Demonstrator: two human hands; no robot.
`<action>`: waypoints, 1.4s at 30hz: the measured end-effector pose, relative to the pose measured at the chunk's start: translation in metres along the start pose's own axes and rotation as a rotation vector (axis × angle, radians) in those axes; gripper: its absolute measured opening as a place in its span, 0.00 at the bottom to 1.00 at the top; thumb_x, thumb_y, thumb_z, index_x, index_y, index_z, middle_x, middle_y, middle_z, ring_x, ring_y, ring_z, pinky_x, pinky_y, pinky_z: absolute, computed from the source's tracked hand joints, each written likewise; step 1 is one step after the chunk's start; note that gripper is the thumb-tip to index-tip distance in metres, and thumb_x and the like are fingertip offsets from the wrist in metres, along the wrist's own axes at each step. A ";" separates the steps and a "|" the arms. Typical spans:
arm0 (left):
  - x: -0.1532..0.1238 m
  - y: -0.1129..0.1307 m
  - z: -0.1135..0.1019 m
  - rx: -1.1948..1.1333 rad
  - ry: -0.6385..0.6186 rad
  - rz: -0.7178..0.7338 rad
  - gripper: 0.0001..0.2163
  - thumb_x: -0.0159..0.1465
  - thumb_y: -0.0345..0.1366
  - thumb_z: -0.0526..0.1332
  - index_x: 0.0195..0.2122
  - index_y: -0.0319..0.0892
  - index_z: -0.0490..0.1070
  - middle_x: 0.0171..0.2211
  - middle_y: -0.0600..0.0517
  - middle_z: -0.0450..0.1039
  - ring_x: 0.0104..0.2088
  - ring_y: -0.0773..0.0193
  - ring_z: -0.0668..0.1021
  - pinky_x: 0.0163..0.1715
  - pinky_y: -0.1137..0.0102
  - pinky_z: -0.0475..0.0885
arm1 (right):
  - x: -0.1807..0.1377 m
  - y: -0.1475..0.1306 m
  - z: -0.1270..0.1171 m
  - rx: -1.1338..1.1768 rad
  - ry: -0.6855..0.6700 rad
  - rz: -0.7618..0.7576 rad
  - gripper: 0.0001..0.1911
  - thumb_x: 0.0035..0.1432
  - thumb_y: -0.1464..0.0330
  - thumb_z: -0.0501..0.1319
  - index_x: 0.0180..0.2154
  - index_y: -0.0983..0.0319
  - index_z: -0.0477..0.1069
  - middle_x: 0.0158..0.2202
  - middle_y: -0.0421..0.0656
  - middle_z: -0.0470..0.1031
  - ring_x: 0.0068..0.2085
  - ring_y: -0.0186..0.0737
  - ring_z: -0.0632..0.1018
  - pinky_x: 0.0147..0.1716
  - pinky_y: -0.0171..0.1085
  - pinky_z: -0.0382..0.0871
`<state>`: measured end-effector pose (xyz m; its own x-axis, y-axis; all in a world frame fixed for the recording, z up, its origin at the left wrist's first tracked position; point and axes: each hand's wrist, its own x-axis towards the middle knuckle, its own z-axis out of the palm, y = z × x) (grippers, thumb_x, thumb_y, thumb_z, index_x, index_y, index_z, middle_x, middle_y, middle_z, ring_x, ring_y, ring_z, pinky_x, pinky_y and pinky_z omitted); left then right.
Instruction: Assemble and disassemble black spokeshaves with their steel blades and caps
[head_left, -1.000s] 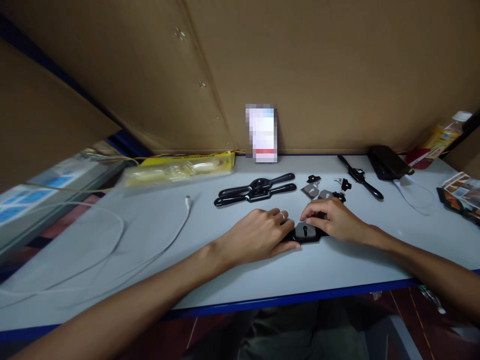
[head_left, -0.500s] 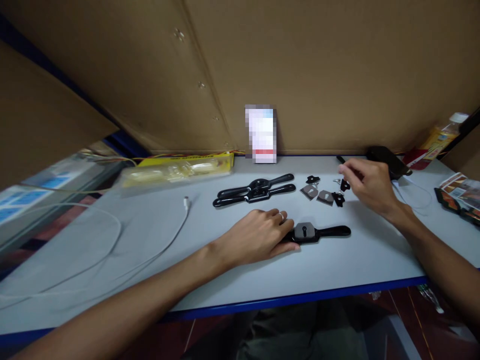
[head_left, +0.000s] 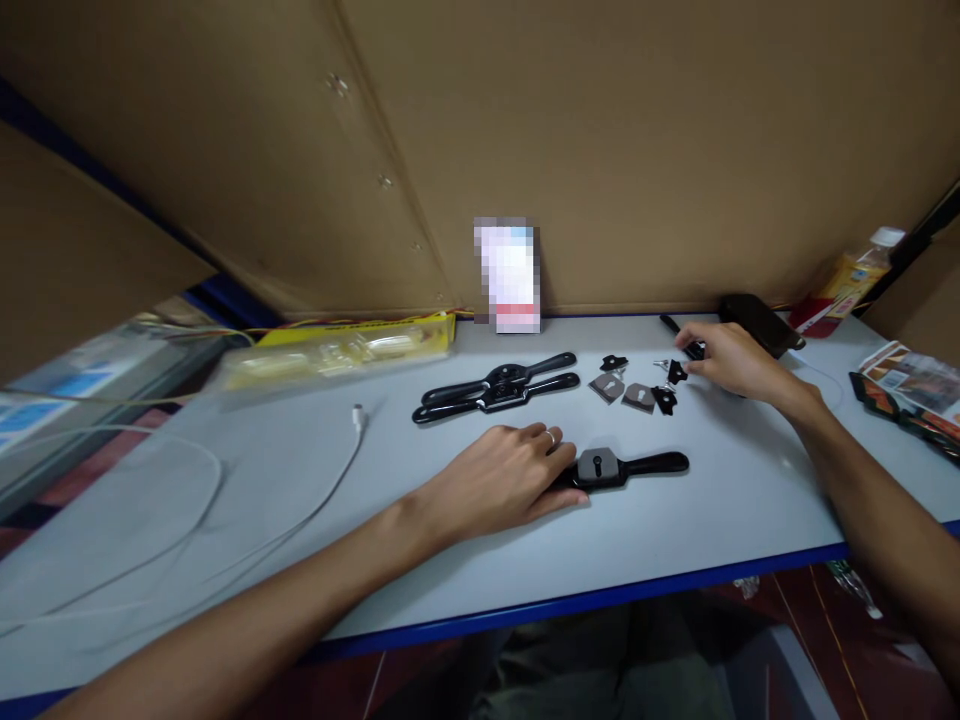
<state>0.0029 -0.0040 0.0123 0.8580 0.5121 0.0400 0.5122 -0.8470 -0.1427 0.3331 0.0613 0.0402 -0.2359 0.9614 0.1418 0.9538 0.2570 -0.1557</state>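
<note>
My left hand (head_left: 517, 470) is wrapped around the left handle of a black spokeshave (head_left: 656, 463) lying on the table. A grey blade (head_left: 598, 465) lies on its body, with a dark screw showing through the slot. My right hand (head_left: 739, 360) is lowered at the back right, its thumb and forefinger apart. The thumb is beside or touching a small black cap iron (head_left: 677, 372). Behind the fingers lies a black handle (head_left: 669, 324), partly hidden by the hand. Left of it lie loose grey blades (head_left: 639, 397), another cap iron (head_left: 613, 362) and small screws (head_left: 660, 363).
Two more spokeshaves (head_left: 495, 390) lie side by side behind my left hand. A phone (head_left: 514, 280) leans on the cardboard wall. Plastic-wrapped packages (head_left: 337, 355), a white cable (head_left: 357, 420), a dark case (head_left: 757, 325), a bottle (head_left: 862, 275) and an orange-black packet (head_left: 900, 400) surround the work.
My right hand has come down towards the loose parts, and its forefinger and thumb are farther apart. My left hand keeps its hold. The whole view has shifted slightly.
</note>
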 end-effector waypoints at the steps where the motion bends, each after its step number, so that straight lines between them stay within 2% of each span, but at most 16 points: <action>1: 0.000 0.000 0.000 0.001 -0.003 -0.001 0.25 0.72 0.56 0.45 0.37 0.40 0.70 0.31 0.48 0.72 0.28 0.59 0.75 0.23 0.68 0.56 | 0.002 0.002 0.003 0.024 -0.030 -0.027 0.15 0.54 0.71 0.63 0.46 0.60 0.73 0.41 0.46 0.79 0.40 0.46 0.76 0.34 0.37 0.61; 5: 0.000 0.000 -0.001 -0.006 -0.005 0.001 0.25 0.72 0.56 0.46 0.36 0.39 0.70 0.30 0.48 0.72 0.28 0.59 0.75 0.23 0.69 0.56 | 0.006 0.005 0.013 0.058 -0.111 -0.050 0.17 0.53 0.73 0.63 0.46 0.61 0.71 0.40 0.46 0.78 0.39 0.45 0.76 0.35 0.37 0.62; 10: 0.001 0.000 -0.001 -0.019 0.012 0.001 0.26 0.72 0.56 0.46 0.36 0.39 0.70 0.30 0.48 0.72 0.27 0.60 0.74 0.23 0.68 0.56 | 0.008 0.010 0.018 0.075 -0.127 -0.053 0.14 0.50 0.72 0.65 0.41 0.60 0.71 0.40 0.45 0.77 0.39 0.44 0.76 0.36 0.37 0.63; 16: 0.001 0.000 0.000 -0.021 0.005 -0.003 0.27 0.72 0.56 0.44 0.36 0.39 0.70 0.30 0.48 0.72 0.28 0.60 0.74 0.23 0.68 0.57 | 0.009 0.010 0.018 0.089 -0.158 -0.058 0.16 0.50 0.71 0.66 0.43 0.60 0.71 0.40 0.44 0.77 0.38 0.43 0.76 0.34 0.36 0.63; 20: 0.000 0.000 -0.001 -0.032 0.020 0.002 0.28 0.73 0.56 0.43 0.36 0.39 0.70 0.29 0.48 0.71 0.27 0.61 0.74 0.24 0.68 0.59 | 0.008 0.009 0.015 0.092 -0.186 -0.031 0.14 0.50 0.71 0.66 0.41 0.60 0.73 0.35 0.41 0.77 0.35 0.40 0.75 0.33 0.35 0.63; 25: 0.001 0.000 -0.002 -0.007 -0.009 0.001 0.26 0.73 0.56 0.44 0.36 0.39 0.70 0.30 0.48 0.72 0.28 0.60 0.75 0.23 0.68 0.58 | 0.004 0.007 0.003 0.093 -0.239 -0.010 0.03 0.48 0.71 0.65 0.30 0.60 0.76 0.26 0.38 0.75 0.29 0.38 0.74 0.29 0.35 0.62; 27: 0.001 0.000 -0.003 -0.003 -0.012 -0.001 0.25 0.73 0.55 0.45 0.36 0.39 0.70 0.30 0.48 0.72 0.28 0.60 0.75 0.23 0.68 0.58 | 0.001 0.001 -0.005 0.112 -0.219 -0.018 0.03 0.50 0.71 0.63 0.27 0.60 0.76 0.24 0.38 0.75 0.28 0.36 0.74 0.29 0.35 0.62; 30: 0.001 0.001 -0.004 -0.005 -0.020 -0.005 0.25 0.72 0.56 0.46 0.36 0.39 0.70 0.31 0.48 0.72 0.29 0.59 0.76 0.23 0.68 0.57 | -0.005 -0.015 -0.015 0.300 -0.109 -0.003 0.06 0.54 0.66 0.63 0.27 0.60 0.74 0.22 0.38 0.73 0.25 0.34 0.71 0.26 0.34 0.61; 32: 0.001 0.001 -0.004 -0.009 -0.026 -0.008 0.25 0.72 0.56 0.46 0.36 0.39 0.70 0.31 0.48 0.73 0.29 0.59 0.76 0.23 0.68 0.58 | -0.011 -0.031 -0.019 0.577 -0.128 0.015 0.09 0.54 0.62 0.63 0.28 0.61 0.72 0.21 0.37 0.71 0.21 0.32 0.68 0.21 0.34 0.60; 35: 0.001 0.001 -0.004 -0.014 -0.024 -0.007 0.25 0.72 0.56 0.46 0.36 0.39 0.70 0.31 0.48 0.73 0.29 0.60 0.75 0.24 0.69 0.58 | -0.021 -0.055 -0.018 0.939 -0.343 -0.024 0.11 0.50 0.63 0.67 0.34 0.61 0.73 0.24 0.36 0.70 0.22 0.32 0.70 0.21 0.34 0.65; 38: 0.001 0.001 -0.003 -0.014 -0.020 -0.003 0.25 0.72 0.56 0.45 0.36 0.39 0.70 0.31 0.48 0.73 0.29 0.60 0.75 0.24 0.69 0.59 | -0.030 -0.072 -0.011 1.083 -0.513 -0.057 0.15 0.52 0.65 0.66 0.43 0.61 0.76 0.27 0.37 0.72 0.24 0.33 0.73 0.25 0.35 0.70; 42: 0.001 0.001 -0.002 -0.013 -0.018 -0.005 0.26 0.72 0.56 0.45 0.36 0.39 0.70 0.30 0.48 0.72 0.29 0.60 0.75 0.24 0.69 0.59 | -0.036 -0.086 0.000 1.118 -0.583 -0.029 0.08 0.55 0.64 0.65 0.36 0.61 0.76 0.26 0.38 0.73 0.25 0.34 0.75 0.27 0.37 0.71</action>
<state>0.0043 -0.0041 0.0142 0.8545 0.5189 0.0230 0.5172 -0.8460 -0.1294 0.2591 0.0045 0.0487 -0.5724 0.7816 -0.2478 0.3357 -0.0523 -0.9405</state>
